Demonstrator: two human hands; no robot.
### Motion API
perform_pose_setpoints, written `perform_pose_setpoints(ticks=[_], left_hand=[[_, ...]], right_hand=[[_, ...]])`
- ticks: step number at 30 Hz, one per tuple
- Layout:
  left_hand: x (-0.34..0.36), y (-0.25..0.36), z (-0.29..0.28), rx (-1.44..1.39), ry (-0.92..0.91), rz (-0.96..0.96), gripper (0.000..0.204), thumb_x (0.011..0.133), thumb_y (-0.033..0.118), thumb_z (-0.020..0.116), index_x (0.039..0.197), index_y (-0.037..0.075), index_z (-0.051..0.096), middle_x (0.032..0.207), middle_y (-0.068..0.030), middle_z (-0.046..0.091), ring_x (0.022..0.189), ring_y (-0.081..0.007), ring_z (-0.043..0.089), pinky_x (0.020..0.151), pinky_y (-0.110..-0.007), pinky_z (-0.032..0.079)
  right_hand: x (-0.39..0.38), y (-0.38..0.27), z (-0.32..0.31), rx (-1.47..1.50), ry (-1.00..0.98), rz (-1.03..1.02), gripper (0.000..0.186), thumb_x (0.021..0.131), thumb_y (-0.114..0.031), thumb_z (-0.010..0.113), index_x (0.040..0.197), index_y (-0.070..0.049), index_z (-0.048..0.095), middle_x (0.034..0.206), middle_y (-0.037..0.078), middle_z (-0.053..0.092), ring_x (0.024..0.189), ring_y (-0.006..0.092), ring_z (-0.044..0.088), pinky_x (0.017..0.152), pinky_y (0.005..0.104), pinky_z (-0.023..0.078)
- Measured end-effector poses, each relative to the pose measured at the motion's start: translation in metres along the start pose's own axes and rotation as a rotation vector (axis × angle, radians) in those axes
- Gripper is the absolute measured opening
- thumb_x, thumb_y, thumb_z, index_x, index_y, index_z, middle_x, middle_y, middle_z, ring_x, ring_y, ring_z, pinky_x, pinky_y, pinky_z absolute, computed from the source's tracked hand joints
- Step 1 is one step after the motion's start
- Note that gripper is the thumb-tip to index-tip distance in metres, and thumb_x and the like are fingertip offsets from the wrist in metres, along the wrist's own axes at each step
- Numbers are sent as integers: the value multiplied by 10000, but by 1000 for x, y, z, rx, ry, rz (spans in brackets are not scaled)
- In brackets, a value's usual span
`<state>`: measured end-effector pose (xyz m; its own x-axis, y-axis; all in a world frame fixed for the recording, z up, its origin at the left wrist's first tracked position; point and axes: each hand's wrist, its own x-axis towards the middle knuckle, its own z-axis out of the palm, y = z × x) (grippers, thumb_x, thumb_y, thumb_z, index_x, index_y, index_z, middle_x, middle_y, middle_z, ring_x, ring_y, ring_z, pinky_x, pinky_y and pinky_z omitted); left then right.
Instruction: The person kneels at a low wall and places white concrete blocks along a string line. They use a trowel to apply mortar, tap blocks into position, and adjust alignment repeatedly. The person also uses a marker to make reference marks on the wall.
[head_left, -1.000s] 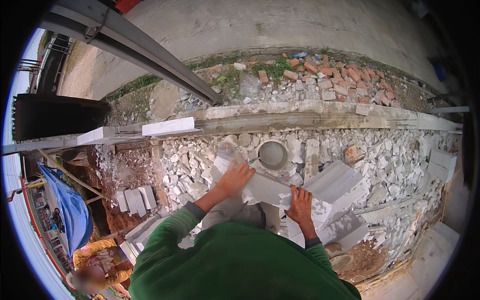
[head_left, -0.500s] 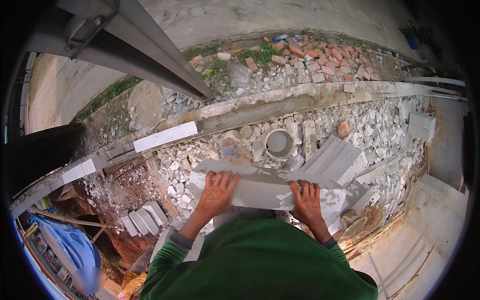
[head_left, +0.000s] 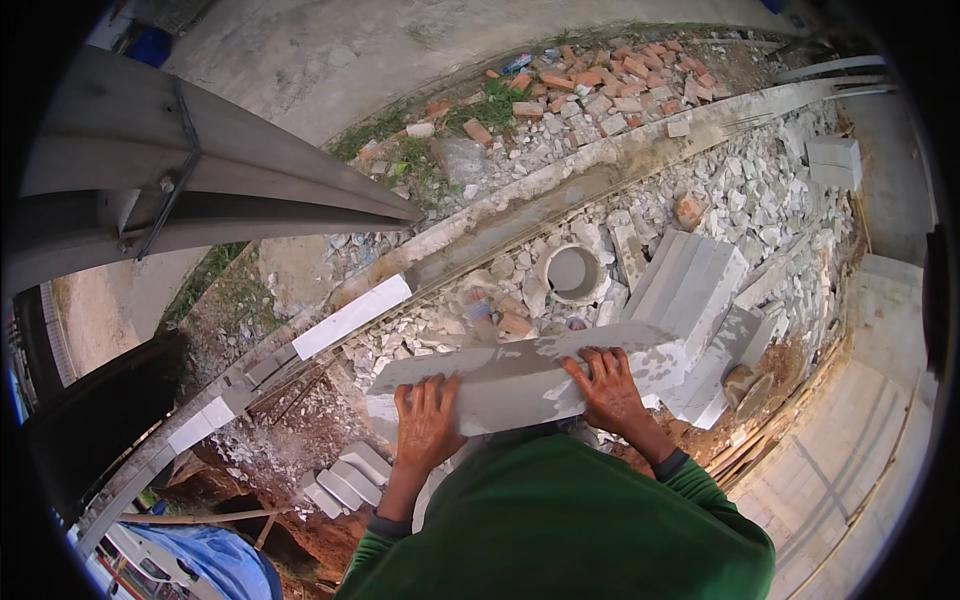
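Observation:
A long grey concrete block (head_left: 505, 385) with damp patches lies crosswise in front of my body, its right end tilted farther away than its left. My left hand (head_left: 428, 425) grips it near the left end, fingers over the top edge. Right of the middle, my right hand (head_left: 610, 390) holds it the same way; both thumbs are mostly hidden. Beyond the right end stands a stack of similar grey blocks (head_left: 690, 275). A white block (head_left: 352, 318) sits on the low concrete footing (head_left: 530, 232) ahead.
Broken rubble (head_left: 745, 200) covers the ground around a round concrete pipe opening (head_left: 574, 273). A steel column (head_left: 270, 170) rises at the left. Several small blocks (head_left: 347, 480) lie beside a dug-out pit at lower left. Broken red bricks (head_left: 620, 85) lie past the footing.
The view has turned, so the surroundings appear rotated. The held block has swung, its right end now farther up and away. Both hands keep hold of it.

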<state>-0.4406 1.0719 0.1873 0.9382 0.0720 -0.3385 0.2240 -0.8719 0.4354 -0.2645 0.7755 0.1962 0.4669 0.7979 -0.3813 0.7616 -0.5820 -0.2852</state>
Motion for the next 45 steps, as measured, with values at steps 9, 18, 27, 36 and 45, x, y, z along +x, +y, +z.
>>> perform_pose_setpoints(ticks=[9, 18, 27, 36, 45], left_hand=[[23, 0, -17, -1, 5, -59, 1067, 531, 278, 946, 1480, 99, 495, 1387, -161, 550, 1323, -348, 509, 1159, -586, 274], [135, -28, -10, 23, 215, -72, 1142, 507, 289, 968, 1504, 88, 447, 1386, -165, 519, 1315, -369, 484, 1158, -587, 284], [339, -169, 140, 234, 132, -64, 1097, 588, 381, 943, 1474, 31, 399, 1293, -163, 493, 1256, -353, 489, 1103, -554, 358], [418, -247, 335, 400, -212, -293, 1124, 690, 469, 891, 1545, 14, 321, 1372, -159, 477, 1327, -328, 479, 1114, -566, 404], [395, -276, 433, 465, -235, -312, 1145, 670, 466, 903, 1555, 0, 346, 1369, -153, 503, 1318, -313, 492, 1135, -585, 388]], right_hand=[[37, 23, -25, 3, -7, -78, 922, 654, -87, 806, 1515, -119, 475, 1347, 177, 523, 1294, 358, 515, 1140, 589, 335], [148, 99, -60, -114, 82, -163, 984, 602, -45, 823, 1514, -136, 464, 1316, 157, 517, 1279, 343, 512, 1126, 572, 340], [361, 218, 74, -378, 1, -256, 1004, 675, -128, 861, 1560, -73, 390, 1248, 169, 526, 1235, 328, 520, 1073, 524, 368], [469, 271, 282, -488, -165, -322, 997, 740, -190, 851, 1587, -26, 354, 1323, 202, 505, 1278, 347, 488, 1043, 522, 397], [472, 276, 396, -430, -253, -345, 972, 755, -181, 836, 1583, -31, 348, 1340, 207, 503, 1284, 356, 482, 1068, 549, 382]])
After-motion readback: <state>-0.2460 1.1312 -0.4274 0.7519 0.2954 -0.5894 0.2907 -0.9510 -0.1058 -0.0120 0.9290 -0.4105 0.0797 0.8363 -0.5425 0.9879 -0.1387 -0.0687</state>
